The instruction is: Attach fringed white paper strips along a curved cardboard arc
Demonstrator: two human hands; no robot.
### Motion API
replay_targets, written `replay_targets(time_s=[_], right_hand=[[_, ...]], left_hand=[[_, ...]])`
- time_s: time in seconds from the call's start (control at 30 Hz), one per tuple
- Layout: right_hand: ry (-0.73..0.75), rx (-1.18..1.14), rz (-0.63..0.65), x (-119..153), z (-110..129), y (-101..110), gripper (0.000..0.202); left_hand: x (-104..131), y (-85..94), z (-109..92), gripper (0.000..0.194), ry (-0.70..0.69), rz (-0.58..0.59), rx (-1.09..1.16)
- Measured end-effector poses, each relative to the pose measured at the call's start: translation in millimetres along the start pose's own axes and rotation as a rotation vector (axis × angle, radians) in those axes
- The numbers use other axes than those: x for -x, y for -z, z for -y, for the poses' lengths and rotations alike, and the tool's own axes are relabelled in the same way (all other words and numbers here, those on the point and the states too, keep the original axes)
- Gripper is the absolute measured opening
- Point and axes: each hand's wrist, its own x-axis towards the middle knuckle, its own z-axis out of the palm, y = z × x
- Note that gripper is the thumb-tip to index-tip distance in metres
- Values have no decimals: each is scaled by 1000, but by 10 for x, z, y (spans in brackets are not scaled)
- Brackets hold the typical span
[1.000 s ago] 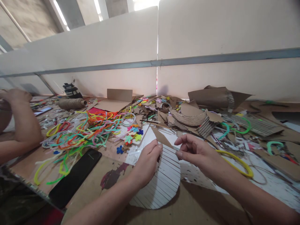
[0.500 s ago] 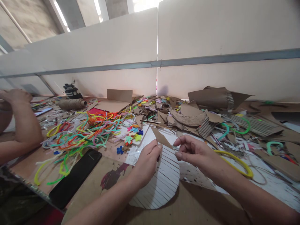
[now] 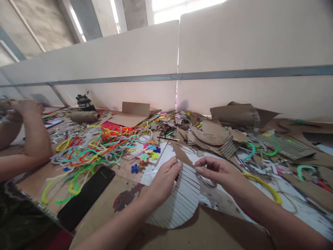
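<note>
My left hand [image 3: 166, 178] grips the upper left edge of a rounded white piece of cardboard [image 3: 183, 199], thumb on top. Thin brown lines cross its face in slanting, roughly parallel rows. Close to the piece's upper right edge, my right hand [image 3: 214, 169] is closed in a pinch, thumb against the fingers. A thin loop that looks like twine [image 3: 209, 183] hangs below these fingers; the pinched end is too small to see clearly. Part of the white piece's left side is hidden behind my left hand and forearm.
Left lie a black phone [image 3: 87, 198], tangled pipe cleaners [image 3: 104, 146] and a twine roll [image 3: 84, 117]. Felt flowers [image 3: 145, 158] and cardboard scraps [image 3: 210, 133] are piled ahead. A yellow ring [image 3: 265, 184] lies by my right forearm. Another person's arm [image 3: 33, 139] rests at far left.
My right hand's fingers have drawn together by the white piece's edge, and a thin loop now shows beneath them. The left hand keeps its hold. The camera view has shifted slightly.
</note>
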Motion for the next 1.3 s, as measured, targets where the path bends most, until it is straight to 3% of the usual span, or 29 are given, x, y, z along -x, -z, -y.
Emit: replay_targets(time_s=[0.1, 0.27, 0.47, 0.6, 0.83, 1.17, 1.3], right_hand=[[59, -25, 35, -5, -20, -31, 36], [81, 31, 35, 8, -16, -40, 30], [79, 138, 9, 72, 86, -70, 30], [90, 162, 14, 78, 95, -55, 29], [128, 171, 8, 86, 97, 52, 30], [167, 289, -17, 39, 122, 233, 37], [193, 397, -47, 31, 118, 271, 32]], left_hand=[[3, -33, 40, 22, -6, 86, 84], [6, -76, 76, 33, 143, 19, 264], [-26, -71, 85, 26, 5, -5, 150], [-24, -83, 89, 25, 53, -16, 186], [-23, -138, 40, 22, 91, 112, 290], [-121, -242, -81, 16, 145, -189, 289], [-58, -226, -43, 9, 217, -237, 354]])
